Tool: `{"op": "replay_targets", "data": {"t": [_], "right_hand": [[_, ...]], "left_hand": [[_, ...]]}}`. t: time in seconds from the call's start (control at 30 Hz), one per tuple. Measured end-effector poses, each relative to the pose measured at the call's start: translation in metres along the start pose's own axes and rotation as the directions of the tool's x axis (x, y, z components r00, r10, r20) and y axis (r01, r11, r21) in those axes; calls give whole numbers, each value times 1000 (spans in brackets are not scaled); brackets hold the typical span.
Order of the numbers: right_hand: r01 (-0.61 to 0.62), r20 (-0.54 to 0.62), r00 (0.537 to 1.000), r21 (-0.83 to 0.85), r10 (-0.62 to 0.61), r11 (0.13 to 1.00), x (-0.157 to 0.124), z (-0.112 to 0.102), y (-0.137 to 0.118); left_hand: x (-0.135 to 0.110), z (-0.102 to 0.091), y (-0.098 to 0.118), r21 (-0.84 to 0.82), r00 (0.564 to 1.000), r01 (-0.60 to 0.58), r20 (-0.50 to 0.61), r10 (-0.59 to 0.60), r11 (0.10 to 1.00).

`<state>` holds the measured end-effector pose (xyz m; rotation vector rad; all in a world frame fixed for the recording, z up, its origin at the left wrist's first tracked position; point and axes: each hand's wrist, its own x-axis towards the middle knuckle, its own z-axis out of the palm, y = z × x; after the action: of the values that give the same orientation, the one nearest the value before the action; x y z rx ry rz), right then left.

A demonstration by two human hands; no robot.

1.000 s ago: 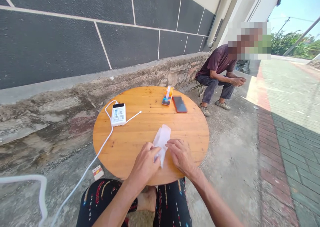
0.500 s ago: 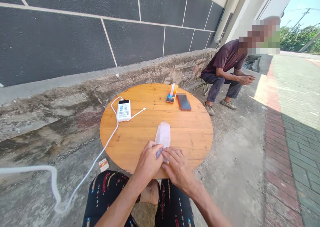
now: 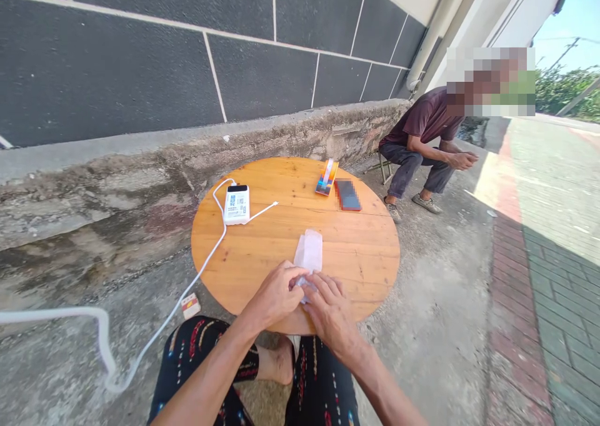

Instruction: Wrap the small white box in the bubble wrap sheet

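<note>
A thin white plastic bag (image 3: 310,253) lies flat on the round wooden table (image 3: 365,257), near its front edge. My left hand (image 3: 272,296) pinches the bag's near end from the left. My right hand (image 3: 329,312) presses on the same end from the right, fingers together. Both hands meet over the bag's near end, which they partly hide.
A white power bank (image 3: 237,203) with a white cable (image 3: 206,263) sits at the table's left; a coloured packet (image 3: 326,178) and a dark phone (image 3: 347,194) lie at the back. A small card (image 3: 190,305) lies on the ground. Another person (image 3: 424,138) sits at the right by the wall.
The bag, lifted and crumpled a second ago, now lies flat and smooth. My two hands have drawn together at its near end. The camera has shifted slightly.
</note>
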<state>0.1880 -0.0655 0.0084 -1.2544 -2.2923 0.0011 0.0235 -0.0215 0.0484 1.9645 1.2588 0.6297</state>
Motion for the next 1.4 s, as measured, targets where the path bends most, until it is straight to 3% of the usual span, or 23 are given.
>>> {"op": "replay_targets", "data": {"t": [0.27, 0.53, 0.87, 1.13, 1.4], "right_hand": [[71, -36, 997, -7, -71, 997, 7, 3, 6], [65, -9, 998, 57, -65, 996, 10, -3, 3], [64, -36, 997, 62, -62, 996, 9, -2, 3], [50, 5, 999, 53, -50, 997, 11, -8, 3], [9, 79, 997, 191, -24, 981, 21, -17, 6]], "left_hand": [[2, -8, -2, -12, 997, -62, 41, 63, 998], [9, -3, -13, -103, 974, 28, -222, -50, 994], [46, 4, -12, -54, 958, 199, -200, -206, 979], [48, 10, -21, -135, 951, 255, -144, -274, 957], [49, 9, -22, -282, 943, 300, -59, -328, 911]]}}
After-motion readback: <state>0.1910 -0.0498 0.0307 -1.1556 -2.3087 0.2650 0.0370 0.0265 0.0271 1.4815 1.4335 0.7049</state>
